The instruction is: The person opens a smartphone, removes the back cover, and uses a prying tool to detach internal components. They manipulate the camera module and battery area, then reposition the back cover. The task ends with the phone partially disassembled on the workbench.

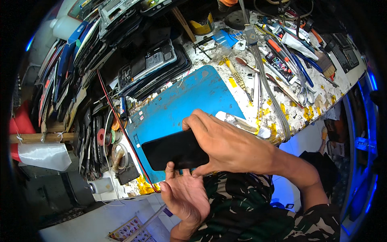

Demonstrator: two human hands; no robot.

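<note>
A dark-screened smartphone [171,152] is held tilted over the near part of a blue work mat [189,94]. My right hand [229,147] is closed around its right end, fingers over the upper edge and thumb at the lower corner. Below the phone, my left hand [187,195] is turned palm up with its thumb stretched away. One of its fingertips touches the phone's lower edge, and the other fingers partly disappear there. The phone's back is hidden.
Stacked phone parts [151,66] lie beyond the mat, and more panels [68,60] lean at the left. Scissors [306,94], a brush [324,64] and a grey cable bundle [268,86] are on the right. Solder spools [105,137] stand left of the mat.
</note>
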